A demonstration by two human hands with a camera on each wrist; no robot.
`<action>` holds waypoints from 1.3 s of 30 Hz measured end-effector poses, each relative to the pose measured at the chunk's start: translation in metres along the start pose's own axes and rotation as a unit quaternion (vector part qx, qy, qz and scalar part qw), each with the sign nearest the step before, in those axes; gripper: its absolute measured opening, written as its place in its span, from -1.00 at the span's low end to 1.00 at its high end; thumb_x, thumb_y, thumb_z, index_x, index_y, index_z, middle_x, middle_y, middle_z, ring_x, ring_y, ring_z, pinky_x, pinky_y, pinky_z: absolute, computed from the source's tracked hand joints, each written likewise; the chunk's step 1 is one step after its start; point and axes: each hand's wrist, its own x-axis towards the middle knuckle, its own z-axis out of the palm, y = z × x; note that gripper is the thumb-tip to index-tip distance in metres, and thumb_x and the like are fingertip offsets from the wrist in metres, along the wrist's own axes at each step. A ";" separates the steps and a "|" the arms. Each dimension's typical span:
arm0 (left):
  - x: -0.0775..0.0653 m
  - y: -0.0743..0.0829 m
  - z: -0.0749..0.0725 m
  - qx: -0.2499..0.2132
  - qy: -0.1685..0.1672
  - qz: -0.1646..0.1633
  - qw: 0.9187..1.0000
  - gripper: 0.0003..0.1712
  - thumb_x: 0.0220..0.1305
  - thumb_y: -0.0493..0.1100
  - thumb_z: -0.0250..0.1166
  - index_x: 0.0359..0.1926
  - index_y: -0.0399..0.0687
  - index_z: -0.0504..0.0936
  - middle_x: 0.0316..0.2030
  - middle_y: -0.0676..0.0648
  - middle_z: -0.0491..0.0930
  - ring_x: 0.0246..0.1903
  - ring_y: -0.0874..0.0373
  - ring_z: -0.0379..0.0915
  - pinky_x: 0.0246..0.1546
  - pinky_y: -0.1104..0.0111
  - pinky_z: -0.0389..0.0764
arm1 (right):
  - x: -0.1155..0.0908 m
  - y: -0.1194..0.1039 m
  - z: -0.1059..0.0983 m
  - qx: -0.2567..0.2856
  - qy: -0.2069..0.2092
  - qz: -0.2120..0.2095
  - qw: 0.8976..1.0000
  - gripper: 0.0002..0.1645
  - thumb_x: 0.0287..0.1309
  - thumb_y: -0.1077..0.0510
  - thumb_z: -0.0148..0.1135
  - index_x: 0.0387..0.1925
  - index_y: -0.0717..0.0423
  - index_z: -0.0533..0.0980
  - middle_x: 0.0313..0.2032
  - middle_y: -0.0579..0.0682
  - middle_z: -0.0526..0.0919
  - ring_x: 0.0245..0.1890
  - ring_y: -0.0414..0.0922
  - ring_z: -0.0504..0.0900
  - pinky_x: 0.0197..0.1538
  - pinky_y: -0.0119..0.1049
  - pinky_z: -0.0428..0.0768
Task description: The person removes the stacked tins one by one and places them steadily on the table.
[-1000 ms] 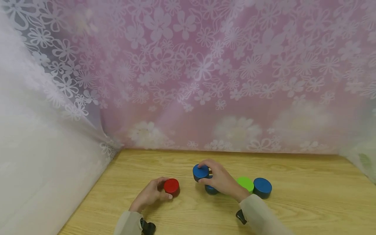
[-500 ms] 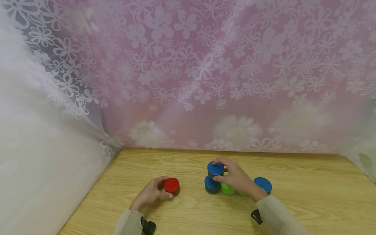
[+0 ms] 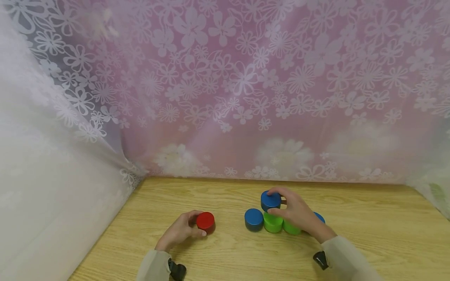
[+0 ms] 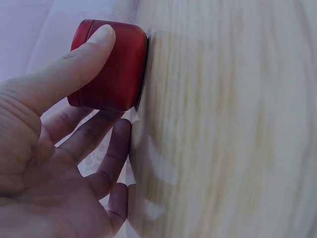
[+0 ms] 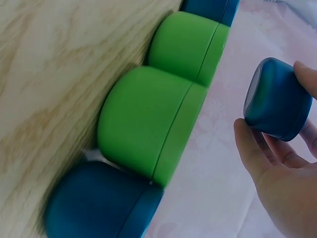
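My left hand [image 3: 180,232] grips a small round red tin [image 3: 205,222] that stands on the table. In the left wrist view the thumb lies along the side of this red tin [image 4: 121,67], with fingers on the opposite side. My right hand [image 3: 299,212] holds a blue tin [image 3: 270,200] between thumb and fingers, raised over a row of tins. That held blue tin [image 5: 280,101] shows its bottom edge in the right wrist view, apart from the row. Below it stand a blue tin [image 3: 253,220], a green tin [image 3: 273,223] and another green tin [image 3: 290,228], side by side.
One more blue tin [image 3: 320,217] ends the row on the right, mostly behind the right hand. The wooden table [image 3: 228,257] meets a pink flowered curtain [image 3: 225,117] at the back. A white cloth [image 3: 52,195] hangs along the left.
My right hand has carried its blue tin to the right, from left of the row, past the left blue tin, to above the green ones. The left hand and red tin stay put.
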 end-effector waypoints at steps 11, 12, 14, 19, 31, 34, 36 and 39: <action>0.000 0.000 0.000 -0.003 0.002 0.000 1.000 -0.34 0.15 -0.32 0.52 0.26 -0.33 0.51 0.08 -0.12 0.64 0.10 -0.10 0.52 0.20 -0.14 0.39 | -0.009 0.009 -0.016 -0.018 0.019 0.007 1.000 -0.50 0.09 0.32 0.51 0.07 0.25 0.55 0.11 0.27 0.56 0.10 0.30 0.57 0.04 0.16 0.63; 0.000 0.001 0.001 -0.002 0.002 0.000 1.000 -0.34 0.15 -0.33 0.52 0.26 -0.33 0.51 0.07 -0.12 0.64 0.10 -0.10 0.52 0.20 -0.14 0.39 | -0.010 0.010 -0.017 -0.019 0.020 0.009 1.000 -0.50 0.09 0.33 0.51 0.08 0.25 0.55 0.12 0.28 0.56 0.10 0.31 0.56 0.04 0.16 0.63; 0.000 0.001 0.001 0.000 0.003 0.001 1.000 -0.35 0.14 -0.33 0.52 0.25 -0.33 0.52 0.07 -0.12 0.64 0.10 -0.10 0.52 0.21 -0.14 0.39 | -0.012 0.011 -0.021 -0.021 0.021 0.011 1.000 -0.50 0.10 0.31 0.51 0.08 0.26 0.55 0.12 0.29 0.55 0.10 0.32 0.56 0.03 0.18 0.63; 0.000 0.001 0.001 0.002 0.003 0.004 1.000 -0.35 0.15 -0.34 0.52 0.25 -0.34 0.51 0.06 -0.12 0.64 0.09 -0.09 0.52 0.20 -0.12 0.40 | -0.018 0.013 -0.028 -0.021 0.023 0.015 0.999 -0.50 0.11 0.30 0.51 0.08 0.27 0.54 0.12 0.31 0.55 0.11 0.35 0.55 0.03 0.19 0.63; -0.001 0.000 -0.001 -0.006 0.001 0.006 1.000 -0.34 0.15 -0.32 0.52 0.27 -0.32 0.51 0.07 -0.11 0.64 0.08 -0.07 0.52 0.20 -0.14 0.40 | -0.030 0.022 -0.042 -0.033 0.031 0.024 0.999 -0.49 0.11 0.32 0.51 0.09 0.27 0.53 0.13 0.33 0.54 0.09 0.35 0.56 -0.02 0.16 0.65; -0.001 0.000 -0.001 -0.006 0.001 0.004 1.000 -0.34 0.15 -0.31 0.53 0.27 -0.31 0.51 0.06 -0.10 0.64 0.07 -0.06 0.52 0.19 -0.14 0.40 | -0.033 0.025 -0.045 -0.037 0.033 0.025 0.998 -0.49 0.10 0.32 0.51 0.08 0.27 0.53 0.12 0.34 0.54 0.08 0.35 0.57 -0.03 0.14 0.66; 0.000 0.000 -0.001 -0.007 0.001 0.004 1.000 -0.33 0.15 -0.31 0.53 0.27 -0.32 0.51 0.06 -0.10 0.64 0.07 -0.06 0.52 0.19 -0.14 0.40 | -0.036 0.027 -0.047 -0.036 0.033 0.022 0.999 -0.48 0.09 0.34 0.51 0.08 0.29 0.53 0.11 0.35 0.54 0.07 0.37 0.57 -0.04 0.13 0.67; 0.000 -0.001 -0.001 -0.007 0.002 0.003 1.000 -0.33 0.14 -0.32 0.53 0.26 -0.33 0.51 0.06 -0.11 0.64 0.08 -0.07 0.52 0.20 -0.14 0.39 | -0.039 0.030 -0.051 -0.042 0.035 0.027 0.998 -0.48 0.08 0.34 0.51 0.08 0.29 0.53 0.11 0.34 0.54 0.08 0.36 0.57 -0.03 0.12 0.67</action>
